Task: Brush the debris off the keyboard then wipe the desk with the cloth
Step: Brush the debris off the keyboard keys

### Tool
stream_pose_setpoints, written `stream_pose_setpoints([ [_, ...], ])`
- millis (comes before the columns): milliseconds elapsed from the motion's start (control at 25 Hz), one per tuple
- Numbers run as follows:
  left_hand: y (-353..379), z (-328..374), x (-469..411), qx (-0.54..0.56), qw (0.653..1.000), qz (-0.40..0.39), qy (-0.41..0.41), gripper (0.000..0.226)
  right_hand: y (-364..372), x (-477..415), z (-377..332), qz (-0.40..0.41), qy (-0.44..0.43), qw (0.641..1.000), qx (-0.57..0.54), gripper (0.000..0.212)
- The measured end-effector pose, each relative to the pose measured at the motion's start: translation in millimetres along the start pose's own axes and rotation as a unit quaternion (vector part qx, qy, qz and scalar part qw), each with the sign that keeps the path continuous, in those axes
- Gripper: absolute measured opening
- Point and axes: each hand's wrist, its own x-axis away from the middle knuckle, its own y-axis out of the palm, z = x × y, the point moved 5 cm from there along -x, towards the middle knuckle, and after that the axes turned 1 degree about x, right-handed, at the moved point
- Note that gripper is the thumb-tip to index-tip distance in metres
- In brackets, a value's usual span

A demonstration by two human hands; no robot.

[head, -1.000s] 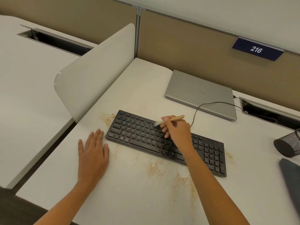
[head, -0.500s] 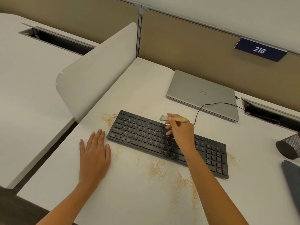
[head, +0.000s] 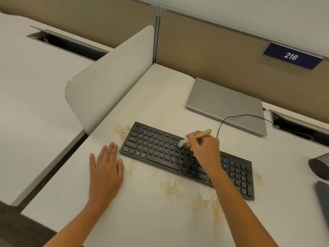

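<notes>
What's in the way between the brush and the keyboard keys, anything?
Nothing visible. The right hand holds the brush with its bristles at the upper middle keys of the keyboard. The left hand lies flat on the desk beside its left end.

Brush [head: 195, 138] bristles on keyboard [head: 187, 157]

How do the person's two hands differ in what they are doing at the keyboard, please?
The left hand lies flat on the desk with straight fingers; the right hand curls around a brush. The left hand rests beside the keyboard; the right hand is over its keys. Both are bare.
</notes>
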Motion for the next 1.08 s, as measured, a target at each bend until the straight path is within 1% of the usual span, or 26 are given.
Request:
stream_pose_setpoints([
  [40,-0.3,-0.4,-1.0,-0.002,1.000,0.000,0.001,0.060,2.9,3.2,-2.9,-0.026,0.006,1.000,-0.005,0.022],
  [120,-0.2,-1.3,-1.8,-0.003,1.000,0.000,0.001,0.060,11.3,6.9,-12.2,-0.047,-0.024,0.999,0.014,0.022],
  [240,-0.1,-0.8,0.6,-0.003,1.000,-0.003,0.000,0.060,10.4,0.8,-11.4,0.019,-0.042,0.999,-0.018,0.019],
  [320,-0.5,0.6,0.9,0.001,1.000,-0.004,0.000,0.061,3.1,1.6,-8.0,0.044,-0.041,0.998,0.007,0.021],
  [400,-1.5,0.2,-0.4,0.002,1.000,-0.002,-0.002,0.061,6.2,7.0,-12.9,0.009,-0.054,0.998,0.021,0.026],
  [480,-1.8,-0.8,-1.6,0.000,1.000,0.000,-0.001,0.061,15.2,11.3,-22.4,-0.025,-0.091,0.995,0.007,0.027],
  [560,-1.1,-1.5,-1.0,-0.002,1.000,-0.001,0.000,0.060,19.5,5.9,-23.8,-0.004,-0.123,0.992,0.007,0.020],
  [600,-0.8,-1.3,-0.5,-0.002,1.000,-0.002,-0.001,0.060,18.1,2.1,-21.1,0.016,-0.123,0.992,0.004,0.018],
  [680,-0.5,-0.3,0.4,0.001,1.000,-0.003,-0.001,0.060,11.1,1.3,-15.8,0.052,-0.132,0.990,0.001,0.020],
  [720,-0.8,0.2,0.1,0.001,1.000,-0.003,-0.002,0.060,7.9,4.9,-14.8,0.057,-0.151,0.987,0.007,0.020],
  [760,-0.9,0.1,-0.4,0.002,1.000,-0.004,-0.002,0.060,7.6,11.0,-15.2,0.050,-0.175,0.983,0.019,0.019],
  [840,-1.3,-0.5,-1.1,0.002,1.000,-0.003,-0.001,0.061,15.8,23.5,-17.7,0.008,-0.211,0.976,0.047,0.018],
  [920,-2.0,-1.4,-1.2,0.003,1.000,-0.001,-0.004,0.061,28.6,23.5,-18.6,-0.024,-0.229,0.971,0.065,0.023],
  [1000,-1.7,-1.1,-0.7,0.003,1.000,0.000,-0.005,0.061,35.2,14.5,-18.2,-0.018,-0.236,0.967,0.096,0.027],
  [1080,-0.9,-0.4,0.0,0.003,1.000,-0.001,-0.003,0.061,29.6,8.1,-17.0,0.023,-0.220,0.970,0.096,0.029],
])
